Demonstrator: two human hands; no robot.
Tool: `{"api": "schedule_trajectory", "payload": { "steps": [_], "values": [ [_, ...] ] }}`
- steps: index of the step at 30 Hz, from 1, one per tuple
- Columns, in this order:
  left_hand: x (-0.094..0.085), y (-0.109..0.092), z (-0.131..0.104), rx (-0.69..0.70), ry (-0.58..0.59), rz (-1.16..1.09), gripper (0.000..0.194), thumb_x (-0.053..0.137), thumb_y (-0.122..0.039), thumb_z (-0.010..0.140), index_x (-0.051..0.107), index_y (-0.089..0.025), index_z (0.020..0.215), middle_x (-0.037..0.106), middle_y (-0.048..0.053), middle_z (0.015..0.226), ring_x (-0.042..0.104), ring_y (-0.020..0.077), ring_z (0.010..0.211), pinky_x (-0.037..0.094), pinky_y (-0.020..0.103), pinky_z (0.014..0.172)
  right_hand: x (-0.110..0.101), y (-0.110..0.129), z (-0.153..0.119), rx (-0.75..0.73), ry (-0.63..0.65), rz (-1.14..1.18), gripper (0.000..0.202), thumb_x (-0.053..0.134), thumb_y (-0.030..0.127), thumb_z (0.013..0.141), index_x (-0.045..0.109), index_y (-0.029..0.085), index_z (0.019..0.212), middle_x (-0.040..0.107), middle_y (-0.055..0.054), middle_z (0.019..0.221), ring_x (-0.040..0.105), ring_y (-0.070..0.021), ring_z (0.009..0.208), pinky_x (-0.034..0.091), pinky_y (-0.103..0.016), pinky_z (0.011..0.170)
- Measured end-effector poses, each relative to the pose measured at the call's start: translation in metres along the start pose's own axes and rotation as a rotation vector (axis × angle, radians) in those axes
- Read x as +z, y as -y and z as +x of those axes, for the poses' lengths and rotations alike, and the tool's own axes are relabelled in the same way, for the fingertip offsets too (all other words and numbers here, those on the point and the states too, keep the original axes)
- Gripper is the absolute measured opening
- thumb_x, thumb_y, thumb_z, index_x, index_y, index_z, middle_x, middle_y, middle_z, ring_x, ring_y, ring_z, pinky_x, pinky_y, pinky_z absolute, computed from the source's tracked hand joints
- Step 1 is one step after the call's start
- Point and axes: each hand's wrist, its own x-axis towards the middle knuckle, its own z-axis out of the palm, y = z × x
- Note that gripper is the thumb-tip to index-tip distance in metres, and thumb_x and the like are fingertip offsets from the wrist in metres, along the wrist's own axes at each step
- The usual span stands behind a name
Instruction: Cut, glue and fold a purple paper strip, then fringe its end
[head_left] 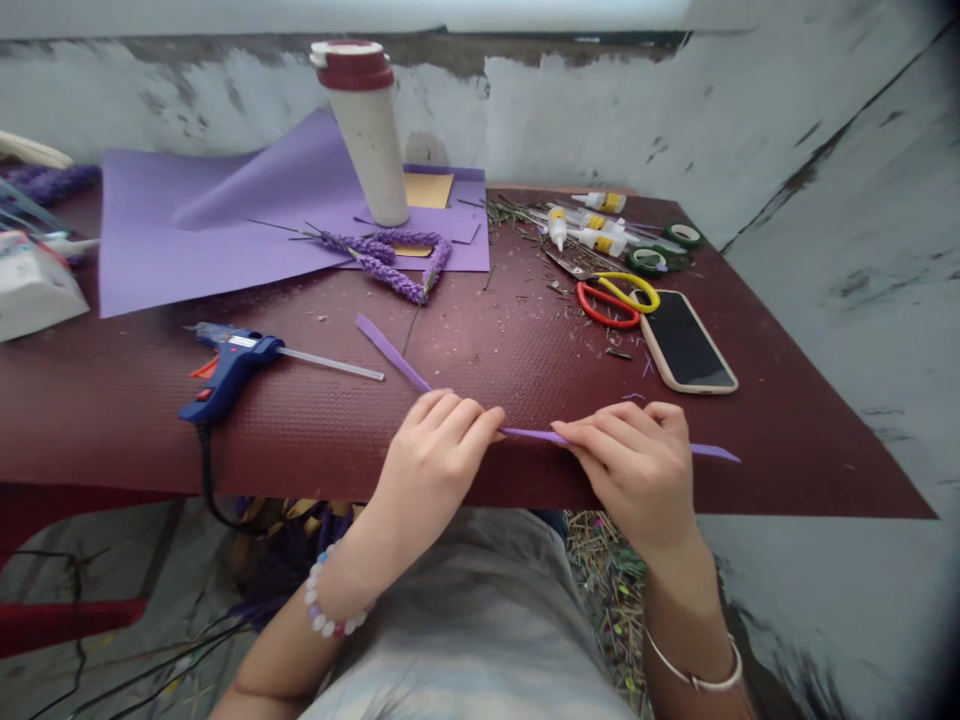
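Observation:
A narrow purple paper strip (pixel 394 352) runs between my two hands near the table's front edge. My left hand (pixel 442 445) pinches it around the middle, and one end slants up and away to the left. My right hand (pixel 637 460) is closed on the strip farther right, its other end sticking out past the knuckles. The short stretch between my fingertips looks taut and thin. Left of my hands lies a blue glue gun (pixel 238 370) with a clear glue stick in its back. Beyond them are purple flower stems (pixel 397 262) bent into a closed outline.
Red-and-yellow-handled scissors (pixel 615 298) touch a phone (pixel 688 340) on the right. Behind them are small glue bottles (pixel 600 240), green tape rolls (pixel 682 235) and cut stem bits. A lidded cup (pixel 371 140) stands on purple sheets (pixel 217 230). A white box (pixel 37 285) is at far left.

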Motion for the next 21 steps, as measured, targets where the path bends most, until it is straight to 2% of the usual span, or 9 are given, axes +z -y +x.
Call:
{"api": "schedule_trajectory", "payload": {
  "steps": [3, 6, 9, 12, 16, 21],
  "values": [
    [0.001, 0.003, -0.001, 0.010, 0.009, 0.059, 0.021, 0.051, -0.012, 0.104, 0.068, -0.018, 0.093, 0.068, 0.002, 0.079, 0.060, 0.0188, 0.078, 0.048, 0.041, 0.104, 0.000, -0.006, -0.002, 0.039, 0.007, -0.029, 0.004, 0.068, 0.020, 0.099, 0.072, 0.022, 0.100, 0.079, -0.001, 0.084, 0.065, -0.0212, 0.080, 0.034, -0.041, 0.081],
    [0.005, -0.001, 0.000, 0.054, 0.038, 0.066, 0.025, 0.048, -0.011, 0.104, 0.067, -0.017, 0.090, 0.066, 0.002, 0.077, 0.060, 0.0190, 0.077, 0.049, 0.039, 0.102, 0.002, -0.002, 0.001, 0.024, 0.060, 0.033, 0.018, 0.074, 0.028, 0.096, 0.072, 0.020, 0.111, 0.079, -0.004, 0.094, 0.066, -0.0235, 0.086, 0.037, -0.042, 0.085],
    [0.006, 0.000, 0.003, 0.082, 0.053, 0.055, 0.021, 0.051, -0.015, 0.104, 0.067, -0.017, 0.091, 0.067, 0.002, 0.079, 0.060, 0.0197, 0.079, 0.048, 0.039, 0.101, 0.005, 0.005, 0.006, -0.011, 0.094, 0.159, 0.005, 0.068, 0.020, 0.099, 0.073, 0.020, 0.101, 0.078, -0.002, 0.088, 0.065, -0.0205, 0.082, 0.038, -0.040, 0.085],
    [0.003, 0.015, 0.004, 0.024, 0.101, 0.101, 0.017, 0.052, -0.019, 0.104, 0.068, -0.017, 0.097, 0.071, 0.005, 0.089, 0.061, 0.0228, 0.085, 0.046, 0.043, 0.102, 0.004, 0.004, 0.010, 0.041, 0.096, 0.224, 0.010, 0.066, 0.015, 0.099, 0.071, 0.018, 0.091, 0.075, -0.002, 0.084, 0.064, -0.0196, 0.079, 0.041, -0.038, 0.082],
    [-0.004, 0.037, 0.003, -0.061, 0.112, 0.211, 0.022, 0.050, -0.019, 0.104, 0.066, -0.019, 0.090, 0.070, 0.008, 0.088, 0.059, 0.0265, 0.087, 0.048, 0.043, 0.093, -0.002, -0.007, 0.009, 0.132, 0.088, 0.231, 0.011, 0.066, 0.013, 0.098, 0.068, 0.017, 0.088, 0.073, -0.004, 0.083, 0.061, -0.0198, 0.079, 0.043, -0.036, 0.080],
    [-0.015, 0.032, 0.006, -0.002, 0.078, 0.144, 0.026, 0.049, -0.019, 0.104, 0.061, -0.020, 0.081, 0.065, 0.004, 0.075, 0.056, 0.0244, 0.078, 0.045, 0.042, 0.096, -0.010, -0.014, 0.008, 0.197, 0.138, 0.217, 0.012, 0.066, 0.014, 0.097, 0.067, 0.018, 0.086, 0.070, -0.003, 0.082, 0.061, -0.0205, 0.079, 0.044, -0.035, 0.078]
  ]
}}
